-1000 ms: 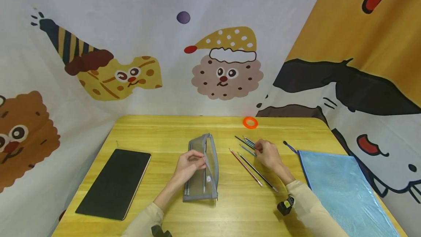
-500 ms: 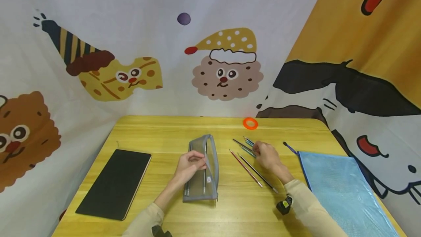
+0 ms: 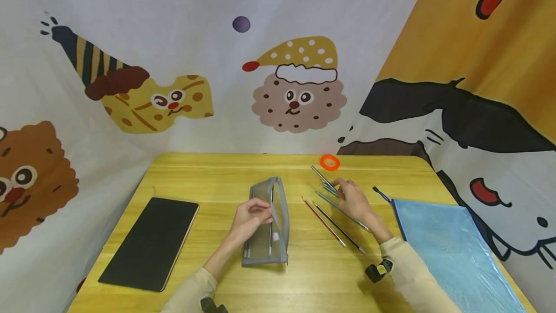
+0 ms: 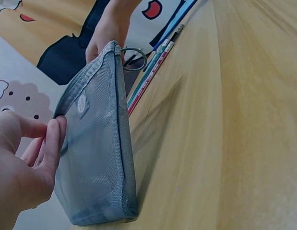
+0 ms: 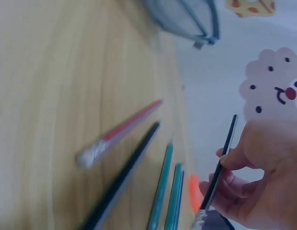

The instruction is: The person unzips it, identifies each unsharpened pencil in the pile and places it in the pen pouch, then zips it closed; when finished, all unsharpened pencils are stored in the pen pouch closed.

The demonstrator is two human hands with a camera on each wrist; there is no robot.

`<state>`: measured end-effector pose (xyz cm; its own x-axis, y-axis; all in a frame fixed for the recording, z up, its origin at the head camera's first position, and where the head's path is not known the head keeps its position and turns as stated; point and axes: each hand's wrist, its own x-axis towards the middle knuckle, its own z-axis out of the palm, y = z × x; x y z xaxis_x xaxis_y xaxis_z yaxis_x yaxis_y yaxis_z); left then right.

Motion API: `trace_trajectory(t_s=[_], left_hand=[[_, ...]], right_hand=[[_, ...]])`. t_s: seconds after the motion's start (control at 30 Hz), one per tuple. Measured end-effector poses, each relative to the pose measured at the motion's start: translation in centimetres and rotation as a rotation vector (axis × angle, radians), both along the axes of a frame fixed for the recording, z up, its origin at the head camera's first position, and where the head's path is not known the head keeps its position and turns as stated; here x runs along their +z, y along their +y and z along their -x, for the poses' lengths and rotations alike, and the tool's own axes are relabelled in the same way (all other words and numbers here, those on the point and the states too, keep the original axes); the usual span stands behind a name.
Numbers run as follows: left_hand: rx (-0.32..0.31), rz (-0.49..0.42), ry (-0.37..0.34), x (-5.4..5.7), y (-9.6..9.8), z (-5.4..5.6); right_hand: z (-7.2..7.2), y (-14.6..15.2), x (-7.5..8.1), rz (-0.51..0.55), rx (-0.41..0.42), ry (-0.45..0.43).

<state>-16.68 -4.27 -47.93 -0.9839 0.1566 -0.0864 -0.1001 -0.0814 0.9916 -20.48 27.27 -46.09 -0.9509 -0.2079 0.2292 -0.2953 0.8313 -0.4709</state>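
While left grip (image 3: 251, 219) pinches mesh pouch (image 3: 260, 249), right grip (image 3: 354, 200) dark pencil (image 5: 212, 187): wood-grain table (image 3: 217, 173) before cartoon-print cloth (image 3: 232, 105).

a free lane parts pouch (image 3: 259, 248) from red pencil (image 3: 323, 221); the left forearm (image 3: 219, 257) crosses the gap between pouch and notebook (image 3: 149, 245).
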Motion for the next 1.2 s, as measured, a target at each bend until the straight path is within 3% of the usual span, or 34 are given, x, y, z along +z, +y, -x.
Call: trace_trajectory(t_s=[0.47, 0.63, 0.83, 1.0, 1.2], left_hand=[[0.002, -0.021, -0.017, 0.2, -0.1, 0.1], [-0.002, -0.034, -0.019, 0.3, -0.1, 0.2], [-0.001, -0.046, -0.011, 0.3, -0.1, 0.3], [-0.005, -0.045, -0.011, 0.5, -0.1, 0.3], [-0.005, -0.044, -0.019, 0.6, 0.0, 0.2]], right_hand=[[-1.1, -3.8, 1.8, 0.424, -0.084, -0.260], [-1.6, -5.6, 2.0, 0.625, -0.046, -0.332], [-1.9, -8.0, 1.9, 0.783, 0.032, -0.403], [-1.9, -9.7, 1.7, 0.844, 0.054, -0.442], [-2.2, -11.2, 1.5, 0.832, 0.090, -0.489]])
